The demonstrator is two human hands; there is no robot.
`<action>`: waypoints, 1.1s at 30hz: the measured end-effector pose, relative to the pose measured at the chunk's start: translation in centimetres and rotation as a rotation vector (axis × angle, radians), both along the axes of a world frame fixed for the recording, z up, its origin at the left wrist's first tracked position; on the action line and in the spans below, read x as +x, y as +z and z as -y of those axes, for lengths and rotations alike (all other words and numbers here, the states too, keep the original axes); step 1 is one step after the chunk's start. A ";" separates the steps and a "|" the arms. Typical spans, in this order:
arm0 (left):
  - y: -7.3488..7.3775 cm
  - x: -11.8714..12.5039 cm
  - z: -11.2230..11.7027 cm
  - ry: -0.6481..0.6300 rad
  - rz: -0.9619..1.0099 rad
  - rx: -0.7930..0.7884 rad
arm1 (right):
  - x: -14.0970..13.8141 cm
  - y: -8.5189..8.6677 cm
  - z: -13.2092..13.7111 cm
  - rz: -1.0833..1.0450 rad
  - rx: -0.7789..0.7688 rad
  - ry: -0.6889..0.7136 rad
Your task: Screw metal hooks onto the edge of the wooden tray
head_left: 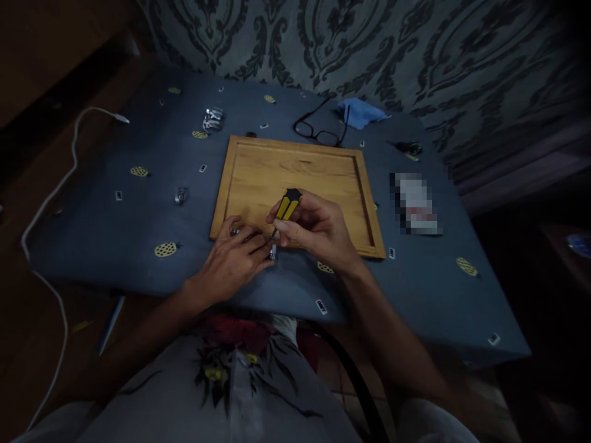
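Observation:
My right hand [316,231] is closed around a small screwdriver [286,206] with a yellow and black handle, its tip pointing down at a small metal part [272,251]. My left hand [233,258] lies over that part at the near edge of a wooden tray [258,166], fingers curled and pinching it. The part is mostly hidden under the fingers. Both hands rest at the tray's front rim, on a table covered with a blue cloth [138,234].
Dark-framed glasses [318,129] and a blue wiping cloth [360,112] lie behind the tray. Small metal pieces [212,118] and another [181,195] sit to the left. A white cable [76,138] runs off the left edge. A blurred pack [415,203] lies to the right.

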State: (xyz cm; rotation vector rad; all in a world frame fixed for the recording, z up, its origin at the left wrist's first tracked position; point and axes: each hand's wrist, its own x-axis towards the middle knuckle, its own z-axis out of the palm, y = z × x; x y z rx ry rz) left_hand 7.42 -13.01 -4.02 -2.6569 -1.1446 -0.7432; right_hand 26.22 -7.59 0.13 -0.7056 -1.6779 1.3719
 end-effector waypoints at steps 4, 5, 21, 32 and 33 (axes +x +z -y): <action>0.1 0.0 0.0 -0.009 0.009 0.002 | 0.1 0.4 0.1 0.028 0.026 0.047; 0.1 0.0 0.0 -0.010 0.007 -0.001 | 0.1 0.5 0.1 0.033 0.038 0.047; -0.1 -0.1 0.1 -0.003 -0.018 -0.035 | -0.5 0.1 0.2 -0.018 0.039 -0.142; -0.3 -0.2 0.1 -0.009 -0.030 -0.053 | -0.5 -0.3 0.0 -0.022 0.089 -0.196; -0.3 -0.2 0.1 -0.009 -0.031 -0.055 | -0.5 -0.3 0.0 -0.026 0.090 -0.196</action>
